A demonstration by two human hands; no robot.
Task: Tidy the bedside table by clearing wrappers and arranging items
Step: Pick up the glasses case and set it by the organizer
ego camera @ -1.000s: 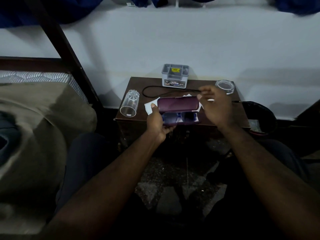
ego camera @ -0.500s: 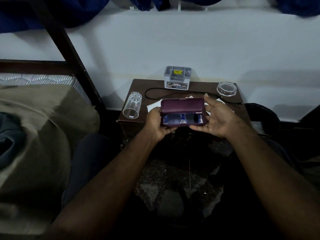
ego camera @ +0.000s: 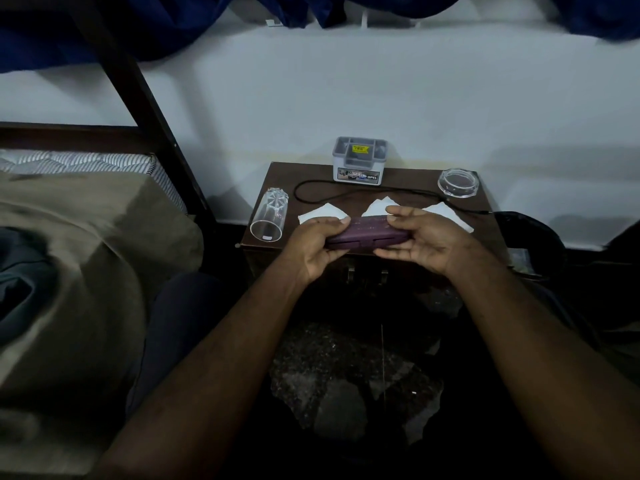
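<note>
Both hands grip a shut purple case (ego camera: 363, 233) over the table's (ego camera: 398, 174) front edge: left hand (ego camera: 311, 247) clamped on its left end, right hand (ego camera: 426, 240) on its right end. They cover most of the case and parts of three white wrappers (ego camera: 322, 213) behind. A glass (ego camera: 270, 220) lies sideways at left; cable (ego camera: 346, 195), grey box (ego camera: 359, 161) and clear dish (ego camera: 459, 183) sit further back, dim
</note>
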